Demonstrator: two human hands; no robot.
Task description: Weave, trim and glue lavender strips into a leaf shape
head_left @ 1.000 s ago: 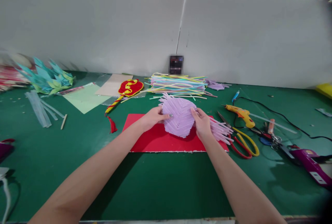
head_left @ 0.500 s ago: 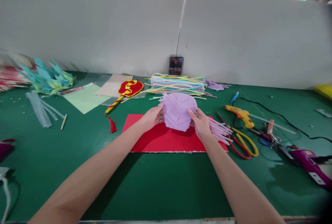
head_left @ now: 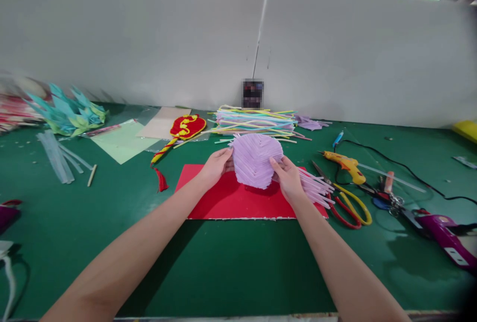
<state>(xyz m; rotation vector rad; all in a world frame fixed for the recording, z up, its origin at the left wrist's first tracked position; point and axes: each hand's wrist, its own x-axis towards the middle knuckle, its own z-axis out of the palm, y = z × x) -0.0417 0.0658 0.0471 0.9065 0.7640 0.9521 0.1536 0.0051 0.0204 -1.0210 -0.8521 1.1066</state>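
Observation:
A lilac panel of pipe cleaners (head_left: pixel 258 162), laid side by side in a V pattern, is held up above a red board (head_left: pixel 227 200). My left hand (head_left: pixel 218 165) grips its left edge, the fingers partly hidden behind it. On the right edge, my right hand (head_left: pixel 287 175) pinches it with the thumb in front. Loose lilac pipe cleaners (head_left: pixel 316 188) lie on the board's right end, close to my right wrist. Beside them rest scissors (head_left: pixel 350 207) with red and yellow handles.
Behind the board lies a pile of multicoloured pipe cleaners (head_left: pixel 257 122). A red and yellow fan (head_left: pixel 188 127) with a tassel is left of it. To the right are a yellow glue gun (head_left: pixel 345 164) with its cord and a purple tool (head_left: pixel 447 240). Glue sticks (head_left: pixel 55 158) lie left.
My left hand has shifted very slightly at the panel's left edge. The panel and my right hand stay nearly where they were.

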